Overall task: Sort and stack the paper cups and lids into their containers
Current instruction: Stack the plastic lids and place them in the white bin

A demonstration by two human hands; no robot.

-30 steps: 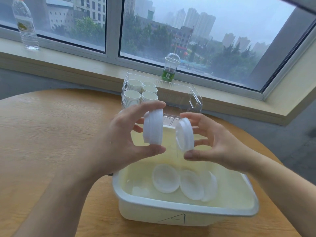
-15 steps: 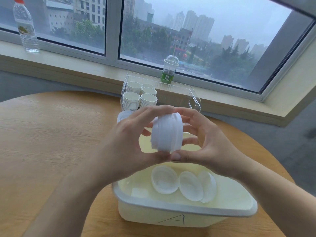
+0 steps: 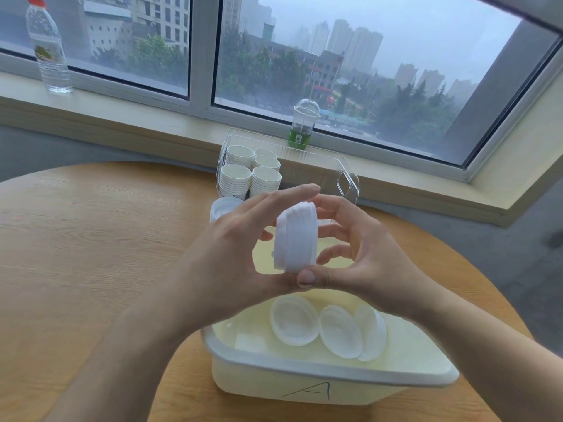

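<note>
Hands are meeting above the cream bin (image 3: 332, 371), both gripping one stack of white lids (image 3: 297, 237) held on edge in the air between them. The left hand (image 3: 231, 254) is clamping the stack from its left side, with its fingers (image 3: 283, 194) curled over the top and its thumb coming up underneath. The right hand (image 3: 362, 257) is closing on the stack from the other side, its fingers curled behind the lids and its thumb pressing at the bottom edge, touching the left thumb. Below the hands, three loose lids (image 3: 327, 325) are lying in the bin, overlapping one another in a row toward its right side; the bin is sitting on the round wooden desk (image 3: 91, 239) and is carrying a hand-drawn letter A on its near wall. Beyond the hands, a clear container (image 3: 341, 175) is standing at the far edge of the desk, holding stacked paper cups (image 3: 249, 173) packed in its left part. Another pile of lids (image 3: 224, 208) is showing just beside the left hand, in front of the cups; what it is resting on cannot be told. On the windowsill (image 3: 137, 117) behind, a domed plastic cup with a green label (image 3: 303, 127) is standing near the container, and a water bottle (image 3: 48, 47) is standing well apart at the far left.
</note>
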